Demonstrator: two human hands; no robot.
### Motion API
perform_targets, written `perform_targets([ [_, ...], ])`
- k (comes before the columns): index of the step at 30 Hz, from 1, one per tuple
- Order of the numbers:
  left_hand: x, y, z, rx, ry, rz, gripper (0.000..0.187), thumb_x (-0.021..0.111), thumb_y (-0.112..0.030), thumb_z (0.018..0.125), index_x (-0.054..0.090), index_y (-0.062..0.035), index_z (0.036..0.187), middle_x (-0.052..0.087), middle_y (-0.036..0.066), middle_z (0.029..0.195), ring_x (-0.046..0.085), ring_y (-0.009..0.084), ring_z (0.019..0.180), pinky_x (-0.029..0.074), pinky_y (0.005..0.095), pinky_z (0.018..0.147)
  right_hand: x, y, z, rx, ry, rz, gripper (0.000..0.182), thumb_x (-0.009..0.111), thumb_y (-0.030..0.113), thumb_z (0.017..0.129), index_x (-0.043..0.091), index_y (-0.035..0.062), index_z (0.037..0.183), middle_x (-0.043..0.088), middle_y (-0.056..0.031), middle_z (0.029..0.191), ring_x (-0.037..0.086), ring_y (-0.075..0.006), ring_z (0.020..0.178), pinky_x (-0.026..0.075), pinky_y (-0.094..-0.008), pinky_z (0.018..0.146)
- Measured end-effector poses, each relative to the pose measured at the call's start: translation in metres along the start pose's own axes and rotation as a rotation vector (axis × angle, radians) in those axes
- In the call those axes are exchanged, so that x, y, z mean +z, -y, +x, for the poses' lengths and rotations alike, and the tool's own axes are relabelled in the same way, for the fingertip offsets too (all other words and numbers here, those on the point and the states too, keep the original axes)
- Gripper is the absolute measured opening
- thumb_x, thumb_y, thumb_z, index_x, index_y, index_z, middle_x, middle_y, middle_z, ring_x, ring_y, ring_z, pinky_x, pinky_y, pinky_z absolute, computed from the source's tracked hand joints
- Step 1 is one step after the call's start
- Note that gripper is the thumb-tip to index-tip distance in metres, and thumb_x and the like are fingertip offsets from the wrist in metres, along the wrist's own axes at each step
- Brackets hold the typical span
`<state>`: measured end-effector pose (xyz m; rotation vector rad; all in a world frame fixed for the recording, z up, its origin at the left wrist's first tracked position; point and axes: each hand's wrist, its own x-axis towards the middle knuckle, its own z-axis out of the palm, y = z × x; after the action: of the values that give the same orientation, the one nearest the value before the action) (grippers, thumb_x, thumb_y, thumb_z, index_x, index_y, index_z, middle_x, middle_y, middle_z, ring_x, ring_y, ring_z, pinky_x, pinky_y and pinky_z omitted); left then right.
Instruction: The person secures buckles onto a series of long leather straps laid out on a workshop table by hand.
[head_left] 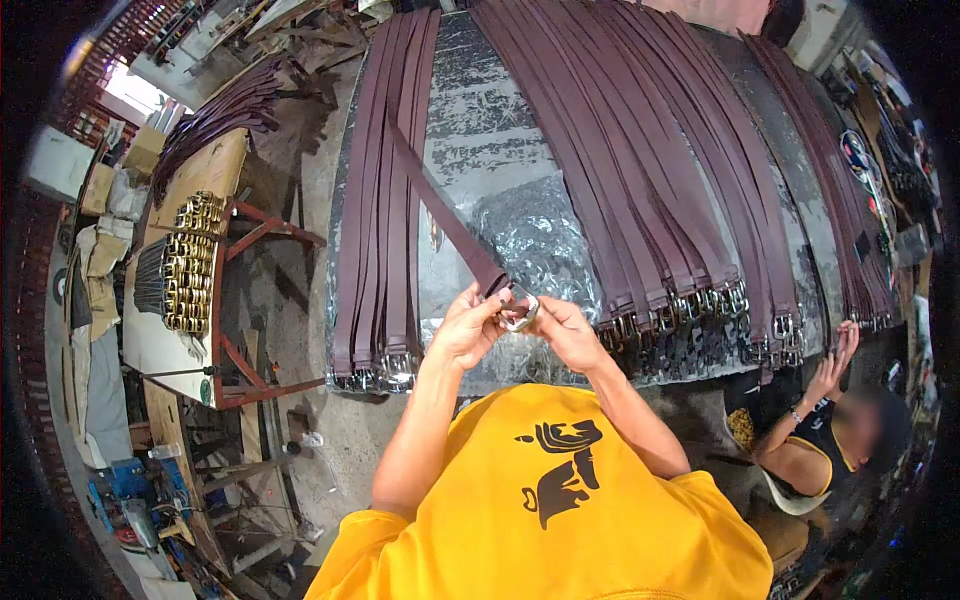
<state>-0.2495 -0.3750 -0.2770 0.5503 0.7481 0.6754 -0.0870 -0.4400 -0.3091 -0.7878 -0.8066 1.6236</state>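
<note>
A dark brown leather belt [447, 218] runs diagonally across the table to my hands, its buckle end raised near the table's front edge. My left hand [468, 328] pinches the strap just beside the silver-coloured buckle [521, 311]. On the buckle's other side, my right hand [566, 332] has its fingers closed on the frame. Fingers partly hide where strap and buckle meet. Left of my hands lies a group of brown belts [370, 250], buckles toward me. A larger row of belts [640, 200] spreads out to the right, also with buckles at the near edge.
Crumpled clear plastic [535, 235] covers part of the worn dark table [475, 100]. On a side stand at left sit stacked gold-coloured buckles [190, 265] and more straps [225, 110]. A co-worker [810, 440] sits at the right, hands raised by the table's corner.
</note>
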Motion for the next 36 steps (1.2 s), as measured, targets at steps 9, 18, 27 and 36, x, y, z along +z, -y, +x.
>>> perform_targets([
  [9,-0.001,0.001,0.004,-0.018,-0.004,-0.055,0.021,0.060,-0.011,0.087,0.049,-0.0037,0.103,0.062,0.006,0.092,0.061,0.0139,0.080,0.053,0.0298,0.075,0.002,0.004,0.006,-0.098,-0.043,0.097,0.013,0.052,-0.002,0.088,0.062,0.0000,0.095,0.051,0.0016,0.090,0.049,-0.0059,0.078,0.039,-0.0212,0.070],
  [18,-0.003,-0.003,0.004,0.088,-0.007,0.081,0.020,0.060,-0.006,0.086,0.050,-0.0063,0.104,0.059,0.002,0.087,0.058,0.0102,0.074,0.049,0.0248,0.063,0.012,0.010,0.002,-0.240,-0.151,-0.221,0.013,0.047,-0.003,0.087,0.058,-0.0002,0.091,0.055,-0.0005,0.086,0.051,-0.0065,0.068,0.042,-0.0202,0.059],
  [27,0.017,-0.014,0.005,0.220,0.003,0.076,0.036,0.061,-0.002,0.084,0.043,-0.0106,0.114,0.056,0.003,0.096,0.057,0.0127,0.084,0.048,0.0290,0.070,0.008,-0.013,-0.005,-0.060,-0.135,-0.279,0.007,0.044,0.009,0.094,0.045,0.0023,0.096,0.056,-0.0030,0.074,0.050,-0.0079,0.065,0.042,-0.0222,0.058],
  [36,0.038,-0.001,0.001,0.415,-0.066,0.579,0.071,0.074,0.005,0.067,0.027,-0.0107,0.117,0.042,0.001,0.091,0.041,0.0069,0.074,0.042,0.0201,0.063,0.012,0.011,-0.018,0.091,-0.046,0.027,0.032,0.046,0.037,0.095,0.055,0.0065,0.093,0.047,0.0037,0.071,0.040,-0.0054,0.063,0.033,-0.0213,0.058],
])
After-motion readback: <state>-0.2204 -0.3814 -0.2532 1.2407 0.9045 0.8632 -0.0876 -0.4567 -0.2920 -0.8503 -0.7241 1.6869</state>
